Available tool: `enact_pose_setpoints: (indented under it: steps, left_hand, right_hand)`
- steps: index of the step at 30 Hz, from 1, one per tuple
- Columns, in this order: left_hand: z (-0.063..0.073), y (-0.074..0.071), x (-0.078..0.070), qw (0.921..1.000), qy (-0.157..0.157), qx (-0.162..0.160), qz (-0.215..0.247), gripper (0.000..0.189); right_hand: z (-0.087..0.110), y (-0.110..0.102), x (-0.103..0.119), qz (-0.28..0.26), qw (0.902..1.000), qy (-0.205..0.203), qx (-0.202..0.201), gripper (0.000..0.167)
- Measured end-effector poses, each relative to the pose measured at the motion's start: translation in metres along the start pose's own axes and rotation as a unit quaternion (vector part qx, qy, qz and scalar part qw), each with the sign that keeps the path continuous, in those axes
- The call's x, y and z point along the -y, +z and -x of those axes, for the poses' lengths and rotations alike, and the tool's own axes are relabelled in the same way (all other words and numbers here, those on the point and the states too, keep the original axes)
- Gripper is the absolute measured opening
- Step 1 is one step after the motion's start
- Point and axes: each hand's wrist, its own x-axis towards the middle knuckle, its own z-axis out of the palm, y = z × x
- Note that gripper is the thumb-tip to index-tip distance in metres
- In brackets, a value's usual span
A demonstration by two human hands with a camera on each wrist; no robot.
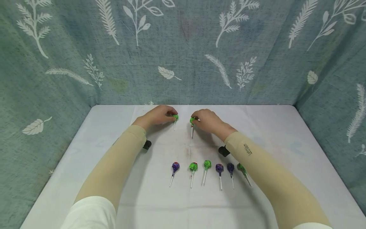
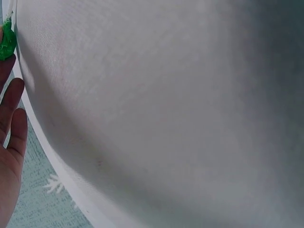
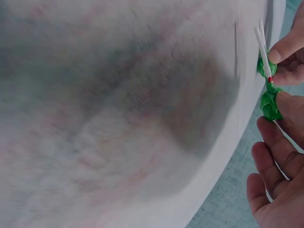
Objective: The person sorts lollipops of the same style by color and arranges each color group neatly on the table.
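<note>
Near the far edge of the table, my left hand (image 1: 160,115) pinches a green-wrapped lollipop (image 1: 175,117) by its head, the white stick pointing down toward me. A short gap to the right, my right hand (image 1: 210,121) holds another green lollipop (image 1: 192,120) between thumb and fingers, also by the wrapped head. From the right wrist, this second lollipop (image 3: 270,105) shows in the thumb's pinch, while the other fingers extend loosely. Only part of the left hand (image 2: 10,137) and its lollipop (image 2: 7,43) appears at the left wrist view's edge.
Closer to me, a spread-out row of lollipops lies on the white table (image 1: 160,206): purple (image 1: 175,166), green (image 1: 193,166), green (image 1: 207,164), purple (image 1: 219,168), dark purple (image 1: 230,167) and green (image 1: 241,168) beside my right forearm. A leaf-patterned curtain (image 1: 183,57) encloses the table's back and sides.
</note>
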Motion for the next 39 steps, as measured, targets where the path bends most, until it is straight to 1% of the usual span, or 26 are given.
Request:
enact_pose_setpoints:
  steps: [6, 13, 20, 25, 31, 39]
  left_hand:
    - [0.001, 0.0, -0.005, 1.0, 0.002, 0.005, -0.001, 0.029]
    - [-0.002, 0.002, -0.006, 0.9998, 0.01, -0.003, -0.016, 0.029]
    - [-0.005, 0.001, -0.01, 0.9995, 0.024, -0.012, -0.015, 0.028]
    - [-0.003, 0.0, -0.012, 0.9995, 0.015, -0.017, -0.02, 0.028]
    - [0.001, 0.002, -0.006, 0.9999, 0.005, -0.013, -0.001, 0.028]
    - [0.004, 0.002, 0.006, 0.9998, -0.002, -0.012, 0.017, 0.039]
  right_hand:
    - [-0.013, 0.001, 0.0, 0.014, 0.9996, 0.022, 0.007, 0.033]
    - [-0.026, 0.001, -0.003, 0.029, 0.9985, 0.044, 0.015, 0.035]
    - [-0.036, 0.0, -0.008, 0.036, 0.9981, 0.048, 0.013, 0.035]
    - [-0.044, 0.005, -0.009, 0.033, 0.9984, 0.045, 0.011, 0.034]
    - [-0.046, 0.012, -0.004, 0.023, 0.9988, 0.041, 0.013, 0.033]
    - [-0.048, 0.014, -0.001, 0.006, 0.9988, 0.043, 0.021, 0.046]
